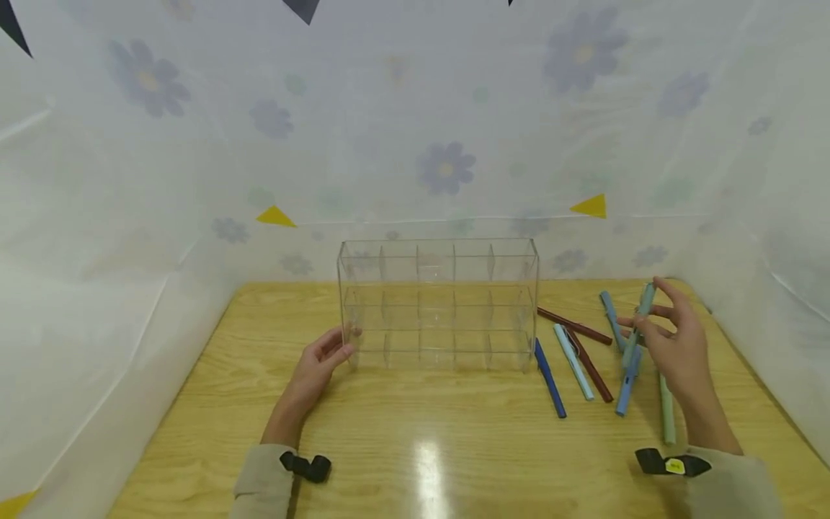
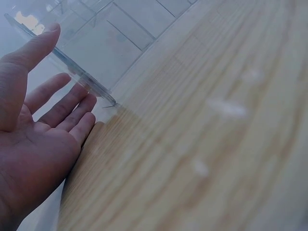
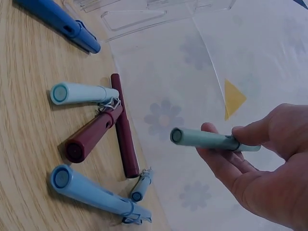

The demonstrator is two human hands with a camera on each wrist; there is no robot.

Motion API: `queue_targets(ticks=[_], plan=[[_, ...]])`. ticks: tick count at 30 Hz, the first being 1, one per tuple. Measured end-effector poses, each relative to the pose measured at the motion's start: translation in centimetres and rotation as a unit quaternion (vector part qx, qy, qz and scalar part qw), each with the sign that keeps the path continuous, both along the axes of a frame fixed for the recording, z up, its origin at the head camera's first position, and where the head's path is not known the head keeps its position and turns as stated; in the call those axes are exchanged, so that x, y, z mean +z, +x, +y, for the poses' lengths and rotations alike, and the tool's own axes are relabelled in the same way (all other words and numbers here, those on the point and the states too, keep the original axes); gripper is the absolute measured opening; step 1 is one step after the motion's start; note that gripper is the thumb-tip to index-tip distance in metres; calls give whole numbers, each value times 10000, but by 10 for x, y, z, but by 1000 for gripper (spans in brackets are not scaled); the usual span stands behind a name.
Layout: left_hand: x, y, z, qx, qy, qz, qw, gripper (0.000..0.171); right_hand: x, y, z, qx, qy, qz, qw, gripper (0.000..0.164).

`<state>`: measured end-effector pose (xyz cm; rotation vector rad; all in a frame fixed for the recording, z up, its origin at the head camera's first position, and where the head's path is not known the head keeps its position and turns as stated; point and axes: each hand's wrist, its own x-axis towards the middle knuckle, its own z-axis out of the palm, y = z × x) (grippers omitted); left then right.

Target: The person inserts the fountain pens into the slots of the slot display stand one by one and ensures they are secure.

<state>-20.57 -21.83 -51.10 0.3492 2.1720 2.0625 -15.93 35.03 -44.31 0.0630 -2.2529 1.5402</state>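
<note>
A clear acrylic box (image 1: 436, 317) divided into several compartments stands upright on the table. My left hand (image 1: 322, 364) is at its left side, with the thumb by the front edge; in the left wrist view the fingers (image 2: 62, 108) reach the side wall, loosely extended. My right hand (image 1: 677, 349) pinches a pale green pen (image 3: 204, 138) between thumb and fingers, tilted and lifted above other pens. Under it lie a blue pen (image 1: 625, 389) and a grey-blue pen (image 1: 611, 317). A light green pen (image 1: 667, 411) lies beneath the right wrist.
Between box and right hand lie a dark blue pen (image 1: 550, 378), a light blue pen (image 1: 573, 362) and two maroon pens, one (image 1: 588, 366) touching the light blue one, the other (image 1: 576, 325) farther back. A flowered white sheet (image 1: 447, 169) encloses the wooden table (image 1: 389, 447).
</note>
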Motion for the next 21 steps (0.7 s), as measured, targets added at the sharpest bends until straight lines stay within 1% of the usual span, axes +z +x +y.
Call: queue_targets(ticks=[2, 3, 4, 6, 8, 11, 15, 17, 21], plan=[[1, -1, 0, -18, -6, 13, 10000, 53, 2, 1, -4, -62, 326, -29, 9994, 71], [1, -1, 0, -23, -11, 25, 10000, 53, 3, 1, -6, -67, 356, -23, 9993, 71], [1, -2, 0, -23, -24, 34, 10000, 53, 4, 2, -8, -16, 235, -16, 9997, 71], [0, -2, 0, -54, -2, 25, 10000, 53, 6, 2, -13, -50, 136, 22, 9999, 71], [0, -2, 1, -63, 24, 2, 10000, 53, 10, 3, -16, -64, -70, 104, 9999, 69], [1, -1, 0, -92, 63, -4, 9999, 52, 16, 3, -22, 87, -576, 340, 9977, 66], [0, -2, -1, -154, 48, 56, 9999, 51, 26, 1, -29, 404, -1342, 631, 9881, 66], [-1, -2, -1, -137, 45, 38, 9999, 51, 32, -1, -34, 486, -1564, 768, 9835, 67], [-1, 1, -1, -78, 83, -55, 9999, 51, 45, -6, -47, 595, -1829, 1068, 9755, 65]])
